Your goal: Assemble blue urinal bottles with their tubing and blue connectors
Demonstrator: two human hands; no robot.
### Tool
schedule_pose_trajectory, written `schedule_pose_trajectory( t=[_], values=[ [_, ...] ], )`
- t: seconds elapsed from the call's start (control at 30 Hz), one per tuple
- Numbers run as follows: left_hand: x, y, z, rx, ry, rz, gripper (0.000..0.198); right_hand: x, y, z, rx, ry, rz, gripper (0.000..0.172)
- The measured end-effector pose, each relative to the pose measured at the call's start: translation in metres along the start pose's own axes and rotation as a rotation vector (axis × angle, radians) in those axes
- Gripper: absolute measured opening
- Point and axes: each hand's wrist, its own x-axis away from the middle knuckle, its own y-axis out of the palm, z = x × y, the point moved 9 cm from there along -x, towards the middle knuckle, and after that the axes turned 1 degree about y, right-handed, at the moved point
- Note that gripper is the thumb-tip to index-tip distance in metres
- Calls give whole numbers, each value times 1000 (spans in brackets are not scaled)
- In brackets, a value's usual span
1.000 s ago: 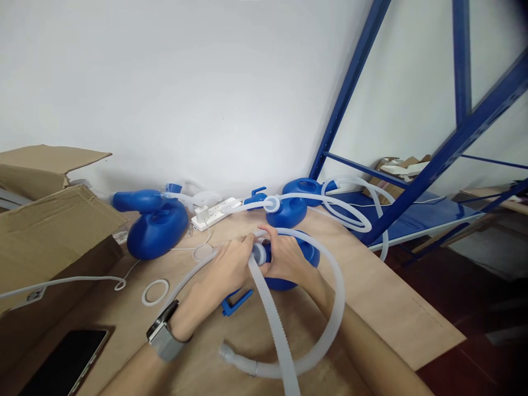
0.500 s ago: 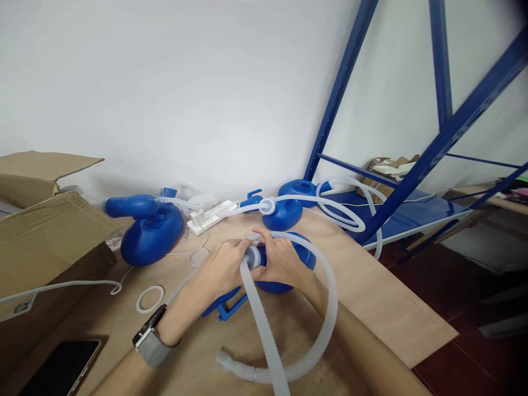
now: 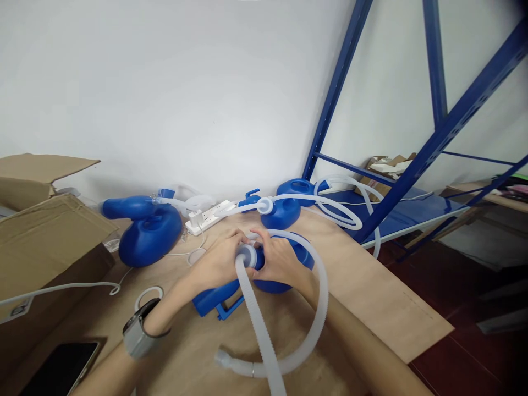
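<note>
My left hand [image 3: 220, 258] has its fingers closed round a translucent white cap [image 3: 246, 256], from which a ribbed white hose [image 3: 258, 324] runs. The cap sits at the neck of a blue plastic bottle [image 3: 304, 254]. Thumb and fingers of my right hand [image 3: 281, 261] grip that neck, and the hand covers much of the bottle. The hose loops over my right forearm to a free end [image 3: 223, 358] on the table. Below my left hand lies a blue tubular part [image 3: 212, 298] with a thin handle, partly hidden.
Another blue bottle [image 3: 148, 236] stands at left beside a cardboard box [image 3: 49, 247]. Behind my hands are a power strip [image 3: 210, 217] and blue bottles with hoses [image 3: 282, 213]. A phone [image 3: 60, 368] and white ring [image 3: 148, 296] lie at left. A blue metal rack [image 3: 336, 88] rises at right.
My left hand and wrist have turned slightly left and down at the cap, showing more of it and of the blue tubular part. My right hand keeps its hold.
</note>
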Motion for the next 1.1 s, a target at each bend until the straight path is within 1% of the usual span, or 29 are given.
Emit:
schedule_pose_trajectory(
  t=[0.1,0.17,0.23,0.3,0.43,0.57,0.7,0.8,0.87,0.9,0.97,1.03,1.1],
  values=[
    [-1,12,-15,335,-101,-77,59,1,0,-1,32,-16,20,107],
    [0,21,-22,542,-173,-91,58,2,0,-3,44,-34,31,110],
    [1,27,-26,651,-202,-70,54,1,1,-4,61,-37,34,110],
    [2,29,-25,693,-185,-45,53,0,0,-4,79,-15,40,109],
    [1,23,-19,587,-107,-34,56,-3,-1,-5,86,-7,46,117],
    [1,17,-19,490,-84,-54,57,-4,0,-6,110,-12,44,122],
    [2,11,-22,350,-85,-6,61,-4,0,-6,95,-11,43,120],
    [4,6,-16,205,-8,35,57,-3,0,-4,36,2,59,116],
    [9,3,-12,97,57,56,59,0,-1,-3,1,9,106,110],
    [12,2,-11,29,97,70,62,2,-4,-3,-6,6,151,106],
    [21,-2,-8,-146,193,111,68,7,-13,-3,-2,-3,263,94],
    [31,-5,-7,-328,286,149,66,12,-21,-6,28,-12,346,80],
    [39,-8,-6,-457,350,180,61,14,-25,-10,57,-45,344,64]
  ],
)
